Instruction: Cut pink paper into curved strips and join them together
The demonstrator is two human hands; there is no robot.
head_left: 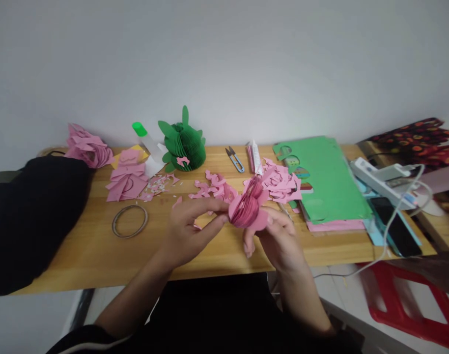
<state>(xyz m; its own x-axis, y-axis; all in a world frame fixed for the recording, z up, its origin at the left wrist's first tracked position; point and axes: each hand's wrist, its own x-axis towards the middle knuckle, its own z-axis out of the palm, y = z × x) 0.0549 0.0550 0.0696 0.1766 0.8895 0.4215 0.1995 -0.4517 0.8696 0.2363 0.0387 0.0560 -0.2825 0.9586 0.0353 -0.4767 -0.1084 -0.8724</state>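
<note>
Between my two hands, above the wooden table's front half, is a pink layered paper figure (244,210) with round fanned folds and flat petal-like pieces. My left hand (193,226) pinches its left side between thumb and fingertips. On the other side, my right hand (281,238) grips a flat pink piece at the figure's lower right, some fingers curled underneath. Just behind the figure lie pink paper cut-outs (219,184) and a heap of pink scraps (279,182). A larger green fanned-paper figure (185,147) stands farther back, a small pink piece on its front.
Blue thread snips (236,161), a white tube (256,157) and a green-capped glue stick (145,137) lie at the back. A bangle (129,221) and black cloth (40,216) are left. Green sheets (327,182), a power strip (384,182), a phone (394,226) and a cable are right.
</note>
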